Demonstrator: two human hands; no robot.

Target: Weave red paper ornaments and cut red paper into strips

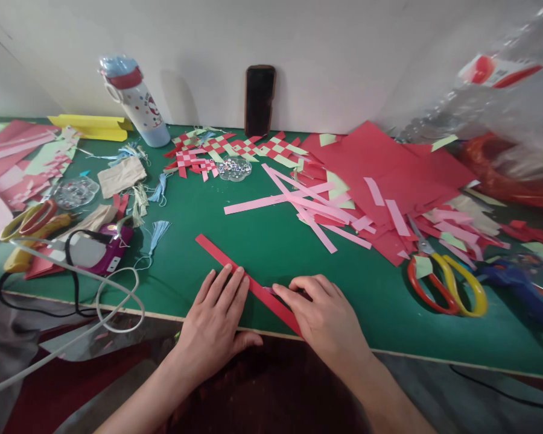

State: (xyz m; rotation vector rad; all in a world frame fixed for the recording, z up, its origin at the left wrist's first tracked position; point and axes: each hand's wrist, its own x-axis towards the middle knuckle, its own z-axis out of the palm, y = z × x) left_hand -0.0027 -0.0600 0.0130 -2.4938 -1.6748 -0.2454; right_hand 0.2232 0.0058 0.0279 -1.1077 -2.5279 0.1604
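Observation:
A red paper strip [274, 304] lies slantwise on the green tabletop near its front edge. My left hand [217, 307] rests flat at its side, fingers stretched out and fingertips pressing on the strip. My right hand [323, 313] is closed at the strip's lower end, its fingers pinched together. A small pale tip [268, 290] pokes out beyond the right index finger and touches the strip; what tool it belongs to is mostly hidden in the hand. Beyond both hands lie loose pink paper strips [253, 203], some crossing each other.
Red paper sheets [375, 163] and scraps pile up at right, with red-and-yellow scissors [466, 289] in front. Woven paper pieces [226, 147], a dish of beads [234, 169], a phone [259, 99] and a bottle [138, 102] stand behind. Cables [117, 301] hang over the left edge.

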